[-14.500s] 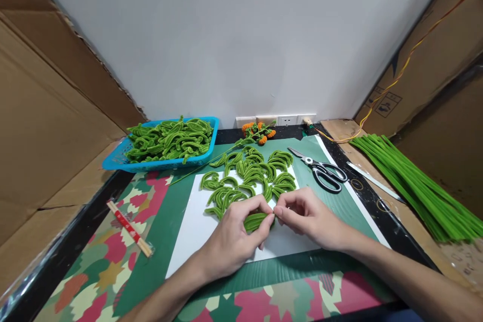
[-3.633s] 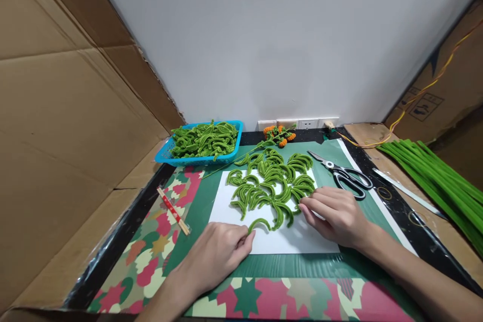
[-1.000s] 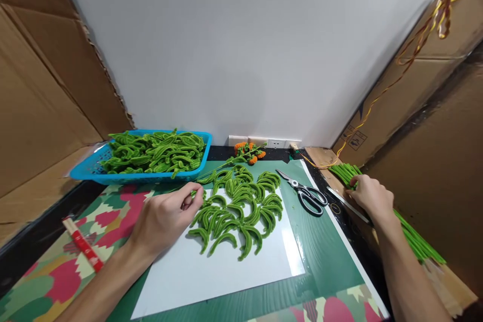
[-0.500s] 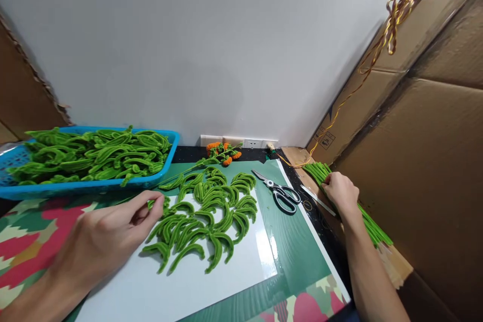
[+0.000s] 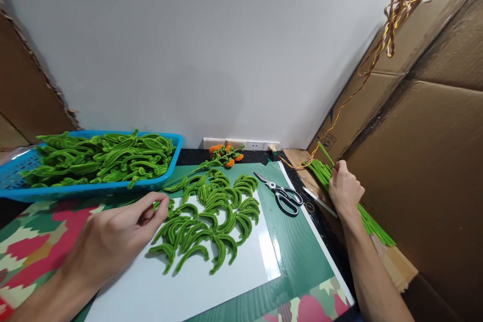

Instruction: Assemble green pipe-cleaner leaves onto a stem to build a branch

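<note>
My right hand (image 5: 346, 190) pinches one thin green stem (image 5: 326, 154), its far end raised off a bundle of similar stems (image 5: 377, 228). That bundle lies on cardboard at the right. At the left, my left hand (image 5: 124, 229) is closed, thumb and forefinger together around a fuzzy green chenille piece (image 5: 156, 205), mostly hidden by the fingers. Just right of it, several curved chenille leaves (image 5: 219, 206) are spread on a white sheet (image 5: 241, 282). Scissors (image 5: 282, 195) with dark handles lie between the leaves and the stems.
A blue basket (image 5: 171, 171) piled with green chenille pieces (image 5: 105, 156) stands at the back left. Orange chenille flowers (image 5: 226, 153) on a stem lie near the wall socket (image 5: 255, 146). A white strip (image 5: 320, 201) is beside the bundle. A tall cardboard box (image 5: 426, 136) borders the right.
My right hand has drawn one stem up from the bundle, and its tip now points above the others. My left hand keeps its pinch; the view has shifted slightly.
</note>
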